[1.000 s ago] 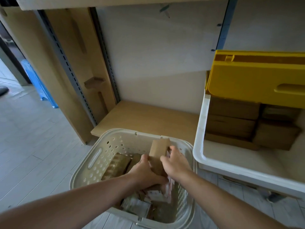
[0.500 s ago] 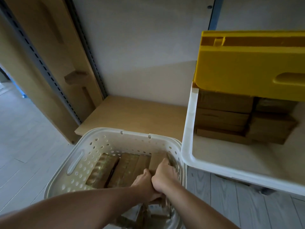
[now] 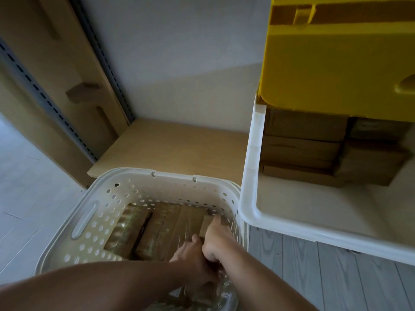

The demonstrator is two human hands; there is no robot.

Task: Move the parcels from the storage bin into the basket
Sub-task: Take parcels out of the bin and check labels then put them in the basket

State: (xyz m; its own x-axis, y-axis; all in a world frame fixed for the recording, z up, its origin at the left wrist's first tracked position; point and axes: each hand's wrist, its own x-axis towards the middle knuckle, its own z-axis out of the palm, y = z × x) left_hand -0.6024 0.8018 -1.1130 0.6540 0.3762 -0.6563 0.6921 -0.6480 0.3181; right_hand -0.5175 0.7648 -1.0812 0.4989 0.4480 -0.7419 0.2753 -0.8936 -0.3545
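Cardboard parcel in hand: a flat brown parcel (image 3: pixel 207 224) stands on edge at the right end of the row inside the basket (image 3: pixel 143 182), close against the basket's perforated right wall.
Handling: it looks stiff and light, with a smooth taped face that could slip; I judge the two long flat sides the best places to hold, since the thin edges give little purchase.
Right hand: the right hand (image 3: pixel 215 241) lies over the parcel's near top edge, fingers curled down around it, gripping.
Left hand: the left hand (image 3: pixel 193 257) sits just beside the right one, touching it, lower in the basket; its fingers are hidden, so I cannot tell whether it grips or only steadies.
Parcels already in basket: several parcels (image 3: pixel 157 230) stand side by side on edge left of the held one, some wrapped in shiny film.
Parcels left: a stack of brown parcels (image 3: pixel 301 144) remains at the back of the white storage bin (image 3: pixel 249 198), under a yellow lid (image 3: pixel 332 63).
Surroundings: the basket touches the bin's left wall; a wooden shelf (image 3: pixel 170 149) lies behind it.
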